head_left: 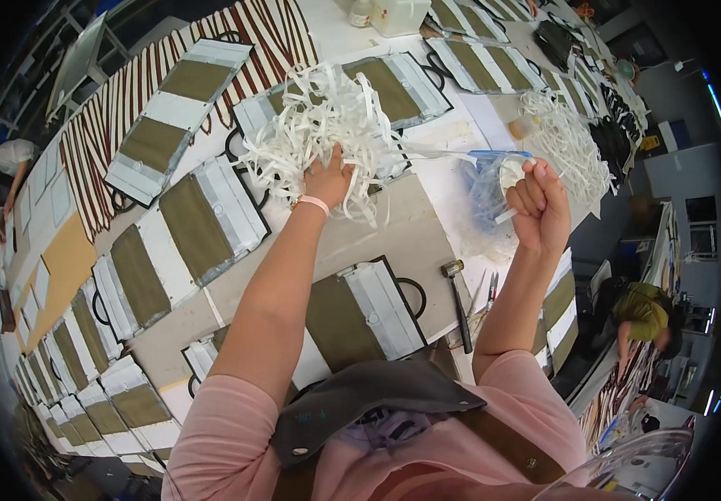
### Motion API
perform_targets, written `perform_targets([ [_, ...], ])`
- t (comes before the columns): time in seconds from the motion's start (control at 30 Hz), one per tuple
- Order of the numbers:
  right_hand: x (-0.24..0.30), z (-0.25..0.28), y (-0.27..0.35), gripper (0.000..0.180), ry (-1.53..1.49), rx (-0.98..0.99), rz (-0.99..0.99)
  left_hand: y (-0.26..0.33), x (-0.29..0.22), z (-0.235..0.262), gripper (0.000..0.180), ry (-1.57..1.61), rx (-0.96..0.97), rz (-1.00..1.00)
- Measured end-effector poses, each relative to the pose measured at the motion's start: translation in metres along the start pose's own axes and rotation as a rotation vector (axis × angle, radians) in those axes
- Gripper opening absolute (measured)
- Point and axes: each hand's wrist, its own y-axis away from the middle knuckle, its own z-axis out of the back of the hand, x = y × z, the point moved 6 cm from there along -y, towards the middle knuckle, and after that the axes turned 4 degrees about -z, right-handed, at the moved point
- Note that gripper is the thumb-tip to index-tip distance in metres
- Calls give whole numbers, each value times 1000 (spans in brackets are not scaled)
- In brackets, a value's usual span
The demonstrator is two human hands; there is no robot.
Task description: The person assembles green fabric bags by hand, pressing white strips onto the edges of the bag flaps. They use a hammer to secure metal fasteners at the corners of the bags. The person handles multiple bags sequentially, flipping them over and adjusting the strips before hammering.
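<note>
White strips (306, 113) lie heaped on an olive-and-grey panel (385, 88), my left hand (328, 181) spread into them; my right hand (537, 204) is curled tight, apparently on a strand (505, 216); I judge the step is teasing one free; next calls for a gentle pull.

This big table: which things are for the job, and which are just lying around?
Seemingly in use:
tangled heap of thin white strips, under the left hand
clear blue-tinted plastic bag, beside the curled right hand

Seemingly just lying about:
black-handled hammer with a brass-coloured head
flat olive-and-white rectangular panels with black loops
long brown-and-white strips
</note>
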Motion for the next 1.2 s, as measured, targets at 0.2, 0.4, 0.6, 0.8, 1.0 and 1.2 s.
perform_targets([
  [0.2,33,18,-1,16,-176,-27,179,6,4,11,79,-6,6,42],
  [0.4,145,-6,49,17,-181,199,529,-4,-11,9,85,-65,112,158],
  [0.6,113,-47,90,20,316,326,400,24,-41,48,57,-22,-213,-67],
  [0.8,-40,-78,111,9,825,378,-357,159,-79,118,35,221,-348,-309],
  [1.0,-119,-116,170,12,796,780,-649,328,-75,98,29,1079,445,-208],
  [1.2,-169,-43,158,12,923,711,-718,431,60,103,23,854,205,206],
])
